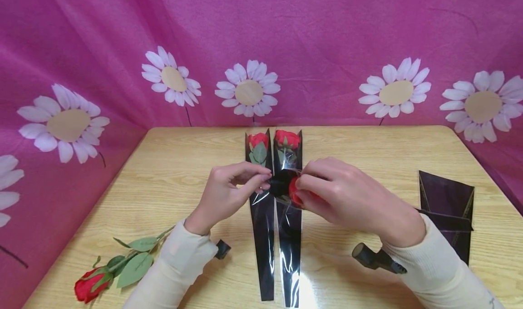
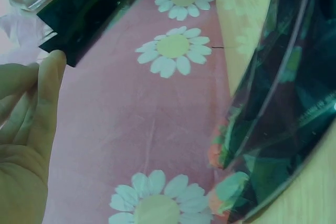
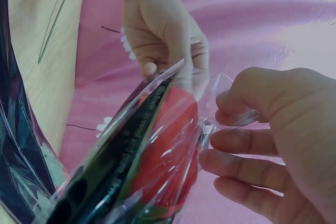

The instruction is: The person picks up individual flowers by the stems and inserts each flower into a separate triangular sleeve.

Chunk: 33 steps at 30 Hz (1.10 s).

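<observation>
Delicately, I hold a sleeved red rose (image 3: 170, 135) up over the middle of the wooden surface (image 1: 184, 154), its mouth between my two hands. My left hand (image 1: 229, 191) pinches a corner of the black sleeve (image 1: 279, 184), while my right hand (image 1: 351, 191) nips the clear film (image 3: 212, 93) beside the petals. Light, even tension on both sides should, I judge, square the mouth without creasing the film or crushing the flower. Below, two wrapped roses (image 1: 263, 236) lie side by side, reaching from the far edge toward the near one. A loose rose (image 1: 89, 285) lies at the near left corner; a flat sleeve (image 1: 443, 193) lies near the right edge.
</observation>
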Available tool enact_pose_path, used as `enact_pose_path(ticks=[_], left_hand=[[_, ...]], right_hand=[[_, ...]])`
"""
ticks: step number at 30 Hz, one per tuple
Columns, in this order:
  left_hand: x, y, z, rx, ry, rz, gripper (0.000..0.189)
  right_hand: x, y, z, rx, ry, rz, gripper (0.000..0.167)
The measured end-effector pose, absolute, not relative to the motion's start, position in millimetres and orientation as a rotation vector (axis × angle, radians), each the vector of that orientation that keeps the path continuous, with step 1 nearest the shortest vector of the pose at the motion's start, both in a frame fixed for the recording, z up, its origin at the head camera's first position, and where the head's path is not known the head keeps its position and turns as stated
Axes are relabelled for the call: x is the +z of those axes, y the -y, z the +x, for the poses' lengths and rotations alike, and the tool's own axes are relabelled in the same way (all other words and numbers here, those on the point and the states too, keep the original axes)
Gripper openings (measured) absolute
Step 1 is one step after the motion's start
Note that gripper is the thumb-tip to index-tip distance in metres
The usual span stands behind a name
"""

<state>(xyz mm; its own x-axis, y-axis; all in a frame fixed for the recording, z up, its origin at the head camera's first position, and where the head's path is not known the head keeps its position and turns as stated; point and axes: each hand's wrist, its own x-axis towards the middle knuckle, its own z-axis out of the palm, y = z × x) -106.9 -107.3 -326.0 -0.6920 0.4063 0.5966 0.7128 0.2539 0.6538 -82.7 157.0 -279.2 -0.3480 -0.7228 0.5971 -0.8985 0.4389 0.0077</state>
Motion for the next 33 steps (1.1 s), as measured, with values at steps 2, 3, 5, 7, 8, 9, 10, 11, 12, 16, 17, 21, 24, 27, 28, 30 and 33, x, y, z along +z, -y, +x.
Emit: enact_pose_path(ticks=[2, 3, 5, 7, 8, 9, 10, 11, 12, 16, 17, 21, 24, 27, 28, 30, 33], left_hand=[[-329, 107, -109, -1.431, 2.28, -0.962, 0.018], [-330, 106, -109, -1.43, 2.315, -0.927, 0.017], [-334, 105, -111, -1.415, 2.394, -0.864, 0.017], [-337, 103, -112, -1.4, 2.479, -0.837, 0.017], [-339, 102, -112, -1.383, 2.524, -0.843, 0.017], [-340, 101, -112, -1.368, 2.561, -0.861, 0.018], [-341, 99, -112, -1.36, 2.599, -0.884, 0.019], [-343, 98, -112, -1.368, 2.635, -0.909, 0.021], [-344, 96, -112, -1.38, 2.666, -0.94, 0.023], [-349, 89, -110, -1.566, 2.725, -0.997, 0.032], [-350, 88, -110, -1.625, 2.717, -1.005, 0.034], [-353, 82, -107, -1.745, 2.653, -1.039, 0.036], [-353, 80, -105, -1.714, 2.625, -1.042, 0.038], [-353, 80, -103, -1.681, 2.612, -1.024, 0.038], [-353, 80, -103, -1.684, 2.61, -1.015, 0.038], [-352, 79, -101, -1.674, 2.611, -0.994, 0.036], [-351, 78, -100, -1.66, 2.612, -0.977, 0.033]], right_hand=[[-279, -158, -83, 0.437, 2.172, 1.349, 0.025], [-279, -158, -83, 0.437, 2.169, 1.347, 0.025], [-279, -159, -83, 0.437, 2.166, 1.345, 0.026], [-279, -159, -83, 0.439, 2.171, 1.342, 0.027], [-278, -159, -83, 0.439, 2.177, 1.34, 0.028], [-278, -159, -83, 0.44, 2.181, 1.339, 0.028], [-278, -159, -83, 0.438, 2.187, 1.339, 0.029], [-278, -159, -83, 0.436, 2.191, 1.34, 0.029], [-278, -159, -83, 0.437, 2.19, 1.343, 0.029], [-277, -157, -84, 0.437, 2.161, 1.361, 0.028], [-277, -157, -84, 0.437, 2.153, 1.365, 0.028], [-277, -156, -85, 0.433, 2.14, 1.372, 0.029], [-278, -157, -85, 0.435, 2.147, 1.377, 0.03], [-279, -158, -85, 0.443, 2.161, 1.383, 0.034], [-279, -158, -85, 0.442, 2.169, 1.383, 0.037], [-280, -158, -85, 0.441, 2.187, 1.38, 0.043], [-281, -158, -85, 0.445, 2.209, 1.369, 0.051]])
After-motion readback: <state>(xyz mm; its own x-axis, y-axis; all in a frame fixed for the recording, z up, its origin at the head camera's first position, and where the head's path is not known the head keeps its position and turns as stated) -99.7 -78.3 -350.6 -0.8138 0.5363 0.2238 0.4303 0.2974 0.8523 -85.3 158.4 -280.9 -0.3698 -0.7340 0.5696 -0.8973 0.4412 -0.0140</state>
